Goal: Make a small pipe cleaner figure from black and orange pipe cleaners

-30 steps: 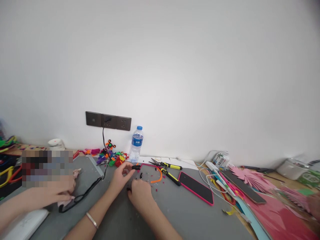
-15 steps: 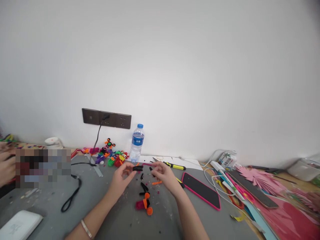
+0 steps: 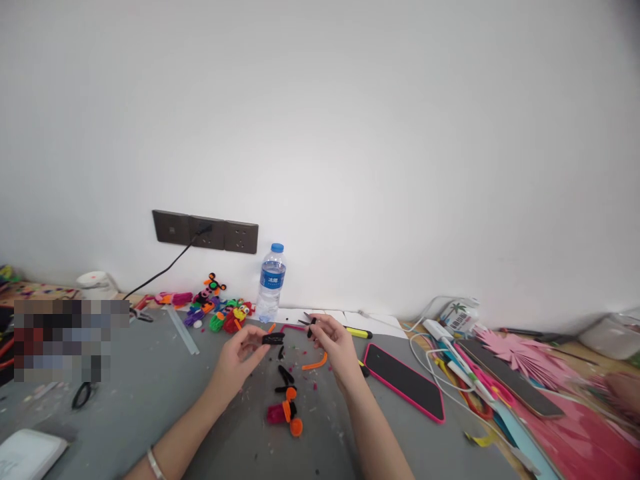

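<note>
My left hand pinches a folded bundle of black pipe cleaner between thumb and fingers. Across from it, my right hand grips a short black pipe cleaner piece; a gap separates the two pieces. Below the hands, on the grey table mat, lies a small pipe cleaner figure in magenta, orange and black. Bent black pieces rest just above it. An orange pipe cleaner strip sits near my right hand. Dark pointed tips show behind my right fingers.
A water bottle stands by the wall beside several colourful pipe cleaner figures. At right are a pink-edged phone, white cables and coloured paper. A white box lies front left, near a black cable.
My right hand has lifted its small black piece slightly, turning it more upright. The black cable at left has been pulled leftward. Another person's hand at far left has gone from view.
</note>
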A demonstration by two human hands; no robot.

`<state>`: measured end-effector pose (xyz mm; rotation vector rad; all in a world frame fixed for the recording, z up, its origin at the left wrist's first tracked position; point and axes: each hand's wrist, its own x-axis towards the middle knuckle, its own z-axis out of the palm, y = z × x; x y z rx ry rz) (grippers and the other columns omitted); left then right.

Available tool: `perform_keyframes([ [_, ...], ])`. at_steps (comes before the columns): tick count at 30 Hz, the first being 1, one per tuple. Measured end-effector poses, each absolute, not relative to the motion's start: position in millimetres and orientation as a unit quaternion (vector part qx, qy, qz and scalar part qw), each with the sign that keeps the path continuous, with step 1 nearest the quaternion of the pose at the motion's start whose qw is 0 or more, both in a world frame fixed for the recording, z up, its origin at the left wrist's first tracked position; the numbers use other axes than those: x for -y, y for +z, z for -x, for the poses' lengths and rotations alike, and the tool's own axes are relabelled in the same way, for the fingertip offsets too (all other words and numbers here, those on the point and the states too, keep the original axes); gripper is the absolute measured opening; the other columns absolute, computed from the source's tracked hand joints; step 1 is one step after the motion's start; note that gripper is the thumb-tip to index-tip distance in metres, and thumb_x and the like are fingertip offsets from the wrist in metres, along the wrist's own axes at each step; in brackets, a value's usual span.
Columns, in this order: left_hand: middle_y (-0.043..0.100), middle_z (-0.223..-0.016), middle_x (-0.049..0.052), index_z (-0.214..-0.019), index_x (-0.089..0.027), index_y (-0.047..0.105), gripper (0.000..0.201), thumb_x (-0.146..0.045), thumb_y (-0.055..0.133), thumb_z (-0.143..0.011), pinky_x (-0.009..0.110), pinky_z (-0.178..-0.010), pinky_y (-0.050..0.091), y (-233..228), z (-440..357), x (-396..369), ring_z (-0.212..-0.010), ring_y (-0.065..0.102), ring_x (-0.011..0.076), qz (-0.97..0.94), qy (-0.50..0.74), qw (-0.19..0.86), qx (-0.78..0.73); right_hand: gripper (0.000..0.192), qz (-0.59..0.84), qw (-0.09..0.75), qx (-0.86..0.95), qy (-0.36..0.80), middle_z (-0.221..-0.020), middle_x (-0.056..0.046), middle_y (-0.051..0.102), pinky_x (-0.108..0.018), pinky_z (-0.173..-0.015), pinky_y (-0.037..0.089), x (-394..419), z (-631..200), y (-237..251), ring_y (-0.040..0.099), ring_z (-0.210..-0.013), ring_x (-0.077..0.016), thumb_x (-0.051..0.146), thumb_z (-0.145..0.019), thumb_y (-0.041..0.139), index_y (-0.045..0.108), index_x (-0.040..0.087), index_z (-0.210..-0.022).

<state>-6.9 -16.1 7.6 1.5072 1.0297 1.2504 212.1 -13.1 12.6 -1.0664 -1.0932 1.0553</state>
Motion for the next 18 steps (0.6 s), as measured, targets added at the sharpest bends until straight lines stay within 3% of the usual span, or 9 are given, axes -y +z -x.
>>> perform_keyframes([
  [5, 0.062, -0.08, 0.003, -0.082, -0.019, 0.062, 0.019, -0.036, 0.064, -0.074, 0.028, -0.072, 0.051, 10, 6, 17, -0.079, 0.063, 0.019, -0.615, 0.5, 0.444, -0.418, 0.035, 0.459, 0.594, 0.447, 0.487, -0.074, -0.005, 0.073, -0.029, -0.062, 0.052, 16, -205, 14, 0.069, -0.069, -0.0204, 0.047, -0.065, 0.081, 0.065, 0.019, -0.077],
  [9, 0.063, -0.08, 0.003, -0.081, -0.019, 0.062, 0.019, -0.036, 0.065, -0.074, 0.028, -0.072, 0.051, 10, 6, 17, -0.077, 0.063, 0.0188, -0.614, 0.504, 0.442, -0.417, 0.038, 0.464, 0.595, 0.463, 0.465, -0.059, -0.002, 0.065, -0.028, -0.054, 0.05, 12, -201, 8, 0.062, -0.055, -0.0169, 0.053, -0.062, 0.08, 0.066, 0.018, -0.071],
  [12, 0.063, -0.079, 0.003, -0.081, -0.019, 0.062, 0.019, -0.036, 0.066, -0.073, 0.028, -0.072, 0.052, 10, 7, 17, -0.077, 0.063, 0.0189, -0.615, 0.506, 0.439, -0.416, 0.04, 0.456, 0.595, 0.466, 0.471, -0.058, 0.0, 0.063, -0.027, -0.053, 0.049, 11, -197, 5, 0.059, -0.054, -0.015, 0.055, -0.062, 0.079, 0.064, 0.018, -0.07],
  [18, 0.064, -0.081, 0.003, -0.084, -0.019, 0.063, 0.019, -0.037, 0.064, -0.076, 0.028, -0.074, 0.052, 7, 7, 16, -0.08, 0.064, 0.0192, -0.619, 0.503, 0.433, -0.421, 0.04, 0.435, 0.585, 0.458, 0.509, -0.071, -0.004, 0.072, -0.029, -0.064, 0.052, 16, -192, 6, 0.068, -0.068, -0.0193, 0.052, -0.064, 0.08, 0.061, 0.019, -0.077],
])
